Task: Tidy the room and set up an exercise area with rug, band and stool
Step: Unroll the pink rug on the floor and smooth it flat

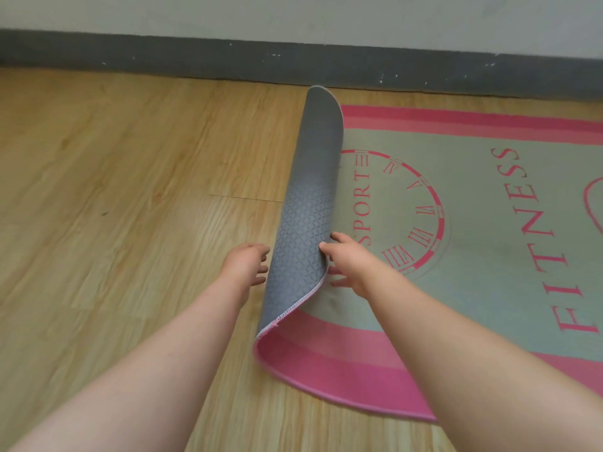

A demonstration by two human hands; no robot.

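wood-plank floor (130, 190) | dark grey skirting board (195, 57), chipped with white flecks | pale wall (293, 14) above

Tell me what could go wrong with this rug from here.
1. The curled end of the rug stands up, grey backing outward; if the right hand releases the edge it pinches, it may roll back and leave a lip to trip on.
2. The left hand touches the curl from the side over smooth wooden floor; a hard push might slide the rug askew instead of flattening it.
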